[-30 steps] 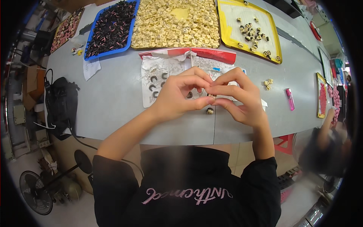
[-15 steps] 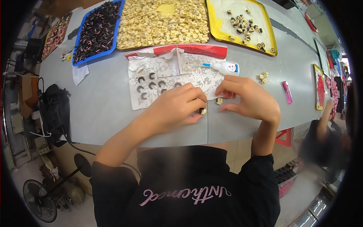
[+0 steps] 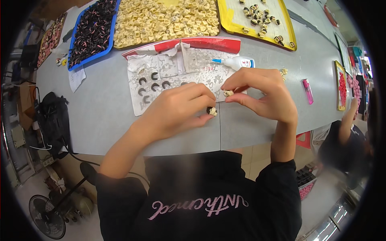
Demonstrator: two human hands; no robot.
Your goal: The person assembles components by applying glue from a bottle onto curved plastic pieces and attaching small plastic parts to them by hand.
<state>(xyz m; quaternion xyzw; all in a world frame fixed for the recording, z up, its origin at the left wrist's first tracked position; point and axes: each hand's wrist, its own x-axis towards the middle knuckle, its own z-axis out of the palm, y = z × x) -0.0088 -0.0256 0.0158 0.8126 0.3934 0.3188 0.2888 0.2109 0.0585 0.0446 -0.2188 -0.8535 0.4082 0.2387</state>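
Observation:
Between the thumb and fingers of my left hand (image 3: 173, 110) is a small cream piece with a black part (image 3: 212, 111), held just above the grey table. Facing it, my right hand (image 3: 270, 94) pinches a second small cream piece (image 3: 228, 93) between thumb and fingertips. The two pieces are close together but apart. Beyond my left hand, several black U-shaped pieces (image 3: 155, 87) lie on a stained white paper sheet (image 3: 138, 107); my left hand hides part of them. A white glue bottle (image 3: 241, 62) with a blue tip lies past my right hand.
Along the far side stand a blue tray (image 3: 110, 47) of black and pink pieces, a heap of cream pieces (image 3: 169, 24), and a yellow tray (image 3: 294, 38) with some black-and-cream ones. A pink lighter (image 3: 308, 91) lies at right. Another person (image 3: 341, 136) sits farther right.
My right hand has closed on the cream piece that lay on the table and lifted it. My left hand still holds its piece, now slightly farther from me.

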